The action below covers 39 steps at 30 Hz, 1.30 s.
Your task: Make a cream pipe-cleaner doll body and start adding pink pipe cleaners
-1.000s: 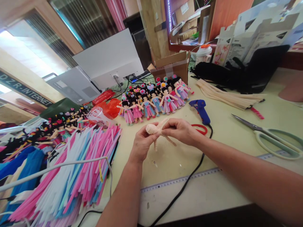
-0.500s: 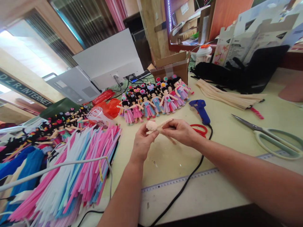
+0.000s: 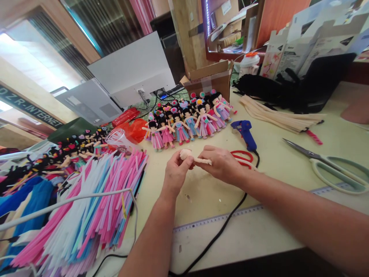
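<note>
Grips one cream figure point(image 3: 186, 154) by its round end between thumb and fingers of the left hand point(image 3: 176, 169), above the middle of the counter point(image 3: 300, 154). Closes the bent fingers of the right hand point(image 3: 221, 163) on one cream strand point(image 3: 203, 161) just beside. Shows one group of dolls point(image 3: 190, 123) beyond, overlapping too much to count. To the right, includes one blue glue gun point(image 3: 246, 134), one red-handled tool point(image 3: 250, 155), partly hidden, and one pair of green-handled scissors point(image 3: 318, 157) near the right edge. Has one bundle of cream stems point(image 3: 273, 113) toward the far right corner, one ruler point(image 3: 207, 222) along the near edge, and one uncountable pile of coloured strips point(image 3: 95, 204) at left.
</note>
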Motion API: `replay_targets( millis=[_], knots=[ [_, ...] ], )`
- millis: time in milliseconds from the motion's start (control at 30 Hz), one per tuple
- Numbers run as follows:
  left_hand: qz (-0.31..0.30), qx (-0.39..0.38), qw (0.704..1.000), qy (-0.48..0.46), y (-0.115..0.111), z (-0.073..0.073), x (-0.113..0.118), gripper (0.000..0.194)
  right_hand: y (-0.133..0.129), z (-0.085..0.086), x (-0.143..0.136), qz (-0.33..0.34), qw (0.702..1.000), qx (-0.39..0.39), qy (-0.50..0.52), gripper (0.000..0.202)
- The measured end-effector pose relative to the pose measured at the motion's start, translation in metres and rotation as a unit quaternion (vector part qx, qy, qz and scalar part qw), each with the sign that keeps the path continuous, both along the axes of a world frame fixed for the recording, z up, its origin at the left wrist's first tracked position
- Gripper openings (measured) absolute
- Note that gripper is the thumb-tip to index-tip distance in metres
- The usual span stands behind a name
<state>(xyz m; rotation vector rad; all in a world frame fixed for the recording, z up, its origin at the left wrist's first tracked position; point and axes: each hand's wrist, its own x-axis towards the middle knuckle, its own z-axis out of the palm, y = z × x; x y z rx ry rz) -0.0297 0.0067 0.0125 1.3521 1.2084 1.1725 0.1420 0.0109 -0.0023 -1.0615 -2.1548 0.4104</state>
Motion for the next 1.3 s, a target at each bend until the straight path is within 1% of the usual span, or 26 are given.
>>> replay_targets(
  millis=[167, 300, 500, 633, 700, 800, 867, 933, 1067, 1200, 1300],
  knots=[
    [-0.025, -0.003, 0.999, 0.02, 0.0, 0.002, -0.004, 0.033, 0.001, -0.001, 0.001, -0.003, 1.0, 0.012, -0.023, 0.022],
    [-0.059, 0.007, 0.998, 0.031, 0.0, 0.006, -0.007, 0.029, 0.001, 0.001, 0.002, -0.012, 1.0, 0.009, -0.006, 0.023],
    [-0.105, 0.02, 0.994, 0.029, 0.0, 0.011, -0.011, 0.023, 0.001, 0.009, 0.002, -0.002, 0.995, -0.055, 0.08, 0.009],
    [-0.107, 0.029, 0.993, 0.03, 0.0, 0.006, -0.015, 0.023, 0.0, 0.013, 0.0, 0.028, 0.987, -0.111, 0.115, 0.012],
    [-0.104, 0.028, 0.994, 0.01, 0.001, 0.001, -0.015, 0.026, -0.001, 0.014, -0.001, 0.035, 0.981, -0.129, 0.143, 0.014],
    [-0.092, 0.007, 0.995, -0.04, 0.002, -0.005, -0.011, 0.034, -0.001, 0.012, -0.003, 0.009, 0.976, -0.132, 0.175, 0.014],
    [-0.085, -0.012, 0.994, -0.065, 0.003, -0.006, -0.008, 0.032, 0.0, 0.008, -0.004, -0.01, 0.976, -0.121, 0.183, 0.015],
    [-0.078, -0.029, 0.994, -0.076, 0.002, -0.005, -0.004, 0.026, 0.002, 0.003, -0.004, -0.019, 0.978, -0.099, 0.182, 0.016],
    [-0.045, -0.055, 0.995, -0.07, 0.0, 0.0, 0.002, 0.02, 0.005, -0.004, -0.005, -0.048, 0.983, -0.06, 0.164, 0.015],
    [-0.011, -0.059, 0.997, -0.049, -0.004, 0.003, 0.007, 0.021, 0.003, -0.003, -0.007, -0.073, 0.984, -0.068, 0.15, 0.011],
    [0.017, -0.059, 0.997, -0.036, -0.005, 0.003, 0.01, 0.017, 0.002, -0.001, -0.007, -0.059, 0.984, -0.074, 0.15, 0.011]
  ],
)
